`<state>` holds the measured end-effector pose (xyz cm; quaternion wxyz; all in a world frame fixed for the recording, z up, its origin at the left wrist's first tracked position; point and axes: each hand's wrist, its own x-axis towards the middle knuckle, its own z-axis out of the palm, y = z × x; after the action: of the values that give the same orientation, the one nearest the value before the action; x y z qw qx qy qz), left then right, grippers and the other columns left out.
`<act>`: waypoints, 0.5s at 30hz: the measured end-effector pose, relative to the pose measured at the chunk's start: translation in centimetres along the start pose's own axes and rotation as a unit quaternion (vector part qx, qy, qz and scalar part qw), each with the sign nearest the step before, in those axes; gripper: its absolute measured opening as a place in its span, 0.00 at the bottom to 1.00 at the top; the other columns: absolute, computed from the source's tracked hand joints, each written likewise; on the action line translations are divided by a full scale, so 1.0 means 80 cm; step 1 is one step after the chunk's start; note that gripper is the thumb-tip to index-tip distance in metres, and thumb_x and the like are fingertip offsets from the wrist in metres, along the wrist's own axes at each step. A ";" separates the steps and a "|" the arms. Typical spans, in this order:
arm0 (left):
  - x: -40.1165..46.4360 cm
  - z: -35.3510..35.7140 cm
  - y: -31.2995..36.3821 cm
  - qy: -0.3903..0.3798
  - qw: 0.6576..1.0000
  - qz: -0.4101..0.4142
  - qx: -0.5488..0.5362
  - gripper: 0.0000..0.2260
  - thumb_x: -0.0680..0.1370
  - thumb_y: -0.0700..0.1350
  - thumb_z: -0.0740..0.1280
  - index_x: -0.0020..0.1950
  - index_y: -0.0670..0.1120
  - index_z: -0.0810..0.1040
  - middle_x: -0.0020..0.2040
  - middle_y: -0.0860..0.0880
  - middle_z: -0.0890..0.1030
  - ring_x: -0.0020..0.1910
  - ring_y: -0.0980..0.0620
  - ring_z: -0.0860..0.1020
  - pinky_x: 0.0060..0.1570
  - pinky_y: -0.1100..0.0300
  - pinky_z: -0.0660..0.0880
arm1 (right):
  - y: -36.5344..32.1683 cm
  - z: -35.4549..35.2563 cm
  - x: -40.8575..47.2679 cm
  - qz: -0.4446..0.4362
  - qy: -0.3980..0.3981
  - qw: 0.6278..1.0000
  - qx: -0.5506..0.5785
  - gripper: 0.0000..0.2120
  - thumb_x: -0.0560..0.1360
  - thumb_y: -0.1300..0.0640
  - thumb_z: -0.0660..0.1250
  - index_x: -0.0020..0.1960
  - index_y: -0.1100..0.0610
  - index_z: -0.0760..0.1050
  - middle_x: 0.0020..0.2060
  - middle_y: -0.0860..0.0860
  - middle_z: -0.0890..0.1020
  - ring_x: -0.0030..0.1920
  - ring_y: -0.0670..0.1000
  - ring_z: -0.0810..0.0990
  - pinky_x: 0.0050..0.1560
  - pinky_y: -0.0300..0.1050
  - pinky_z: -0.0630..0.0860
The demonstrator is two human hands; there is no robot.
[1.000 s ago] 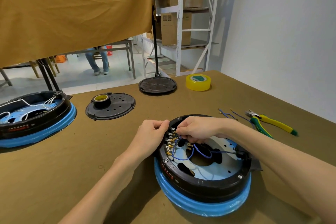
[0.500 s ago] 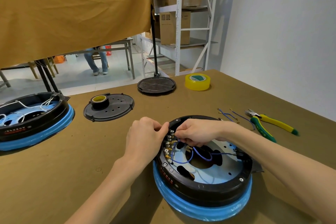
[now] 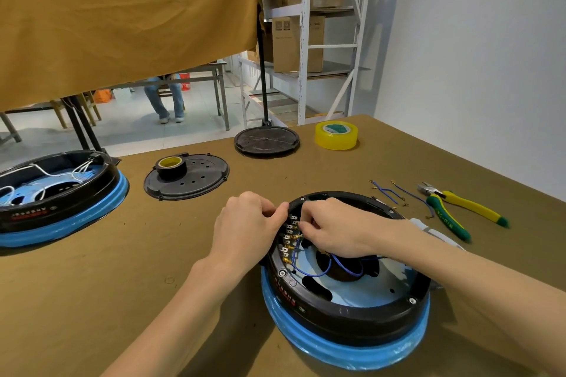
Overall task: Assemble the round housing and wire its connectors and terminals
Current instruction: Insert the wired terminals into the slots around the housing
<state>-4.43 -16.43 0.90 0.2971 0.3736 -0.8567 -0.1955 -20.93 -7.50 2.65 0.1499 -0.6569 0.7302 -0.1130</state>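
At housing (image 3: 346,312) left rim: left hand (image 3: 245,228) gripping rim, right hand (image 3: 333,231) pinching blue wire (image 3: 324,272) at terminal row (image 3: 289,237). Mid-wiring. Next: probably seat connector, fetch spare wires (image 3: 389,193) right of grip.

We see our left hand (image 3: 245,229) and right hand (image 3: 340,232) bare, both forearms unsleeved, no rings or watch.
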 end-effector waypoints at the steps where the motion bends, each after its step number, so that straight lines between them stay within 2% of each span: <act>1: 0.001 0.000 -0.001 -0.003 1.000 -0.003 -0.003 0.23 0.82 0.59 0.67 0.31 0.49 0.83 0.26 0.51 0.80 0.29 0.52 0.80 0.30 0.53 0.79 | 0.001 0.002 -0.002 -0.002 0.011 1.000 0.006 0.09 0.83 0.49 0.60 0.51 0.54 0.72 0.35 0.49 0.80 0.36 0.50 0.78 0.37 0.50 0.74; 3: 0.001 0.000 -0.001 -0.006 1.000 -0.003 -0.004 0.22 0.81 0.59 0.67 0.30 0.50 0.83 0.26 0.51 0.79 0.29 0.53 0.79 0.30 0.55 0.78 | 0.002 0.002 -0.003 -0.016 0.042 0.999 0.005 0.06 0.81 0.50 0.63 0.51 0.53 0.75 0.36 0.47 0.80 0.38 0.48 0.79 0.40 0.50 0.77; 7: 0.000 0.000 -0.002 -0.004 1.000 -0.008 -0.011 0.22 0.81 0.59 0.67 0.31 0.50 0.84 0.27 0.51 0.80 0.29 0.52 0.80 0.31 0.53 0.79 | 0.003 0.000 -0.002 -0.031 0.066 0.997 0.030 0.06 0.81 0.53 0.67 0.50 0.53 0.81 0.36 0.45 0.82 0.35 0.42 0.78 0.34 0.34 0.71; 11: 0.000 0.000 -0.002 -0.012 1.000 -0.015 -0.023 0.21 0.81 0.59 0.67 0.34 0.50 0.86 0.28 0.51 0.82 0.31 0.52 0.81 0.34 0.50 0.81 | 0.012 0.001 -0.006 -0.020 0.056 0.989 0.133 0.03 0.81 0.52 0.67 0.50 0.50 0.79 0.30 0.47 0.79 0.30 0.42 0.75 0.33 0.36 0.69; 15: -0.001 0.000 -0.001 -0.010 0.999 -0.015 -0.031 0.19 0.81 0.58 0.68 0.35 0.51 0.86 0.28 0.52 0.82 0.30 0.55 0.81 0.33 0.50 0.81 | 0.014 0.003 -0.008 -0.042 0.079 0.985 0.149 0.04 0.81 0.51 0.68 0.47 0.49 0.79 0.25 0.42 0.77 0.26 0.42 0.71 0.31 0.33 0.67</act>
<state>-4.36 -16.43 0.86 0.2969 0.3751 -0.8475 -0.2300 -21.82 -6.72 2.08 0.1827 -0.6464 0.6864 -0.2785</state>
